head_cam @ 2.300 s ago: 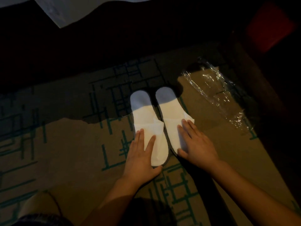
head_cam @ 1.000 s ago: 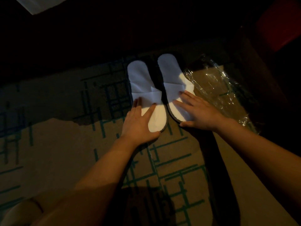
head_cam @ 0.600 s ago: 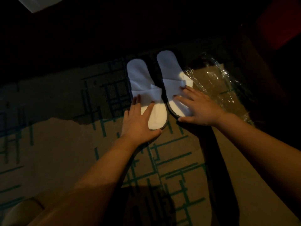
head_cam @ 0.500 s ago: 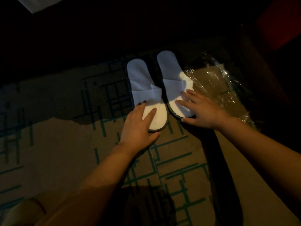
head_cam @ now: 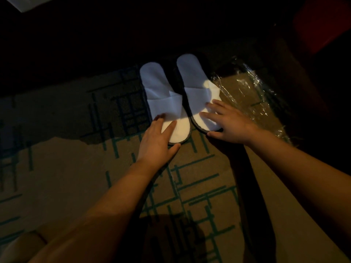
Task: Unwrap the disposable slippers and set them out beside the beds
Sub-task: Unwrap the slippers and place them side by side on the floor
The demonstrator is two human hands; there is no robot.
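You are pressing your flat, open left hand (head_cam: 158,138) and right hand (head_cam: 230,123) on two white slippers (head_cam: 165,99), gripping nothing, on the carpet (head_cam: 57,168).

The floor is a tan carpet (head_cam: 57,168) crossed by teal and dark green line patterns. Light falls only on the carpet's lower half; from ten to two o'clock the scene is almost black. At eleven o'clock a pale sheet edge (head_cam: 24,3) shows, possibly bed linen. At one o'clock sits a dim red shape (head_cam: 322,21).
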